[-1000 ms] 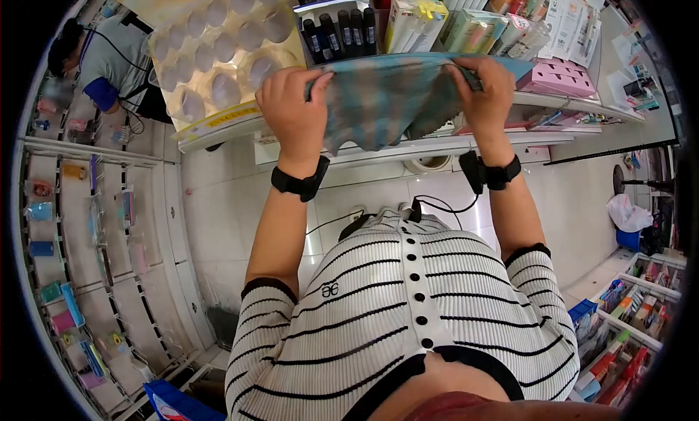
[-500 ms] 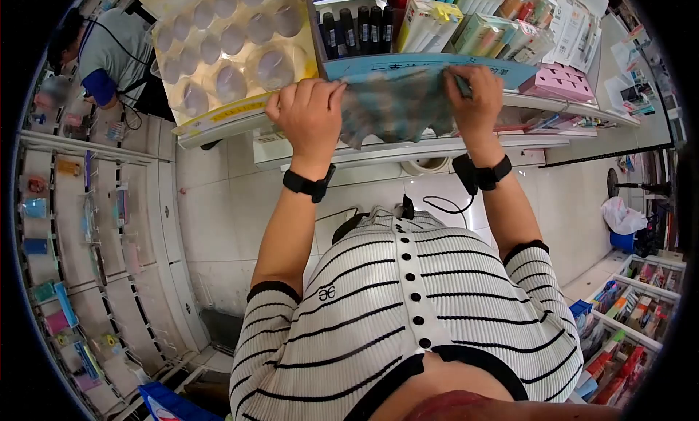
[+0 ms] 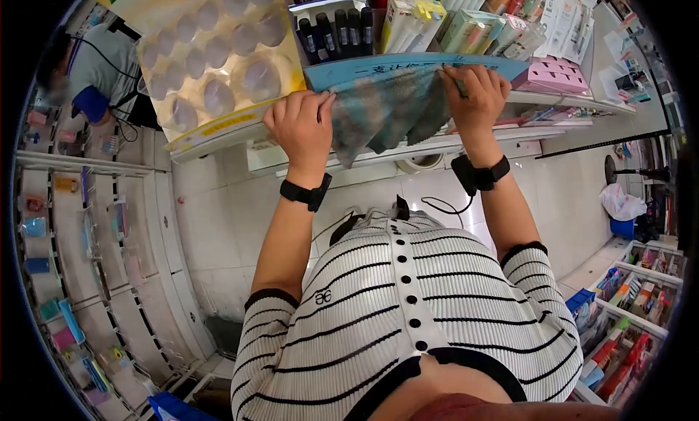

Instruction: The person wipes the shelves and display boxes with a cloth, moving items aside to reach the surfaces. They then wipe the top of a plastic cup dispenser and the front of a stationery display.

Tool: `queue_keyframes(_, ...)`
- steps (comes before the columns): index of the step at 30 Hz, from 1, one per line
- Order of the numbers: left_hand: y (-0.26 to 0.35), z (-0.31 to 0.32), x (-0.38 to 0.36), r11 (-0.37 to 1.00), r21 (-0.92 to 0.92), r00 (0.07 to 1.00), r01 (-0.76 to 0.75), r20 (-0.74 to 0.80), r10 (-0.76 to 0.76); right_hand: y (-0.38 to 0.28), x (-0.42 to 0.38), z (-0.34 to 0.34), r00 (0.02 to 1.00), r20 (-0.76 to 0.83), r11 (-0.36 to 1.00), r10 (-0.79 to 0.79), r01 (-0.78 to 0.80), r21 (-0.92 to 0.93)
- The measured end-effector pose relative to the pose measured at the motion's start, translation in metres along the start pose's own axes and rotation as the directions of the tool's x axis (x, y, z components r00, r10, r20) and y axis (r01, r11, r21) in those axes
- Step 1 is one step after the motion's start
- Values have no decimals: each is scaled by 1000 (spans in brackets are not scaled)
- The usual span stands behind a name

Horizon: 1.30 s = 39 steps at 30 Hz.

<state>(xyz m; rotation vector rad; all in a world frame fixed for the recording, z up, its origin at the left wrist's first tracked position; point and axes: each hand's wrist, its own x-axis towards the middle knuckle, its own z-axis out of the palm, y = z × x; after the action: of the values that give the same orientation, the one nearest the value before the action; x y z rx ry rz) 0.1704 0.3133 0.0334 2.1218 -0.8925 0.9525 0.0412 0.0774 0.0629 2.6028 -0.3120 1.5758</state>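
Note:
A dark grey-green cloth [image 3: 389, 115] hangs stretched between my two hands, its lower edge uneven. My left hand [image 3: 301, 126] pinches the cloth's left corner between thumb and fingers. At the opposite end my right hand [image 3: 477, 99] is closed on the upper right corner. Behind the cloth, partly covered by it, runs a blue display box front [image 3: 415, 63] with printed characters. Just above my left hand sits a yellow cardboard tray [image 3: 218, 133] with round clear plastic domes. Black markers [image 3: 342, 29] stand upright in a compartment beyond the cloth.
Boxed pens [image 3: 470, 32] and a pink box [image 3: 553, 77] stand on the shelf at right. Another person [image 3: 109, 72] is at the far left. Racks of hanging goods [image 3: 80, 239] line the left; trays of packaged items [image 3: 633, 304] are at lower right.
The cloth has shifted slightly left and spread wider, hanging a little lower at its left. My left hand moved left and down. The view has shifted slightly.

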Motion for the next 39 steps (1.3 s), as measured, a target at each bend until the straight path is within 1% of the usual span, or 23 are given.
queue_keyframes(1, 1, 1, 0, 1000, -2, 1000, 0, 1, 0, 0, -1, -1, 1000, 20, 1000, 20, -20, -13)
queue_keyframes(2, 1, 1, 0, 1000, -13, 1000, -1, -7, 1, -3, -1, 2, 1000, -9, 999, 30, -30, 37)
queue_keyframes(3, 1, 1, 0, 1000, -25, 1000, -2, -17, 2, -9, 2, 4, 999, -10, 999, 31, -31, 37)
queue_keyframes(5, -2, 4, -3, 999, -46, 1000, -8, -24, 7, -21, 13, 8, 997, -77, 993, -7, 16, 114)
queue_keyframes(7, -3, 5, -3, 997, -71, 1000, -15, -28, 13, -36, 23, 13, 998, -69, 993, 7, 2, 120)
queue_keyframes(10, -2, 4, -2, 997, -69, 999, -23, -39, 20, -54, 37, 20, 985, -127, 984, -115, 131, 124)
queue_keyframes(13, -3, 4, -3, 998, -58, 999, -29, -41, 26, -46, 40, 14, 987, -123, 987, -103, 117, 113)
queue_keyframes(14, -3, 4, -4, 998, -60, 999, -23, -42, 20, -38, 37, 8, 991, -110, 993, -80, 88, 73)
queue_keyframes(15, -3, 4, -3, 998, -61, 999, -16, -46, 13, -26, 33, 2, 990, -111, 993, -83, 91, 73)
queue_keyframes(17, 0, 3, -2, 998, -60, 999, -13, -42, 11, -7, 24, -7, 998, -62, 1000, 3, -4, -16)
queue_keyframes(21, 1, 0, -2, 999, -54, 1000, -10, 9, 11, -6, 19, -3, 998, -58, 999, 11, -13, -32)
queue_keyframes(23, 0, 1, -2, 999, -50, 1000, -14, 3, 15, -27, 23, 8, 996, -89, 997, -31, 37, 69)
queue_keyframes(25, 1, 0, -4, 999, -49, 1000, -22, 2, 22, -44, 29, 16, 994, -101, 995, -41, 49, 83)
queue_keyframes(27, 1, -1, -2, 999, -49, 1000, -7, 22, 8, -52, 34, 19, 985, -112, 985, -129, 141, 103)
queue_keyframes(29, 2, -1, -2, 999, -50, 1000, -4, 25, 5, -46, 34, 15, 990, -88, 989, -115, 122, 84)
queue_keyframes(31, 2, -1, -2, 999, -46, 1000, 0, 28, 1, -29, 31, 4, 996, -83, 997, -44, 49, 58)
queue_keyframes(32, 2, -1, -2, 999, -47, 1000, 3, 24, -2, -18, 26, -2, 999, -50, 1000, -9, 10, 26)
queue_keyframes(33, 1, -1, -2, 999, -47, 1000, 8, 21, -7, -8, 22, -4, 999, -50, 1000, -11, 12, 28)
queue_keyframes(35, 2, 0, -3, 999, -54, 1000, 1, 27, 1, 7, 12, -8, 998, -31, 998, 56, -57, -24)
queue_keyframes(37, 2, 1, -2, 998, -62, 1000, -8, 28, 10, 8, 2, -4, 997, -4, 996, 81, -81, -23)
queue_keyframes(39, 3, 0, -3, 999, -45, 999, 3, 38, -1, 5, -6, 3, 988, 5, 988, 152, -152, -36)
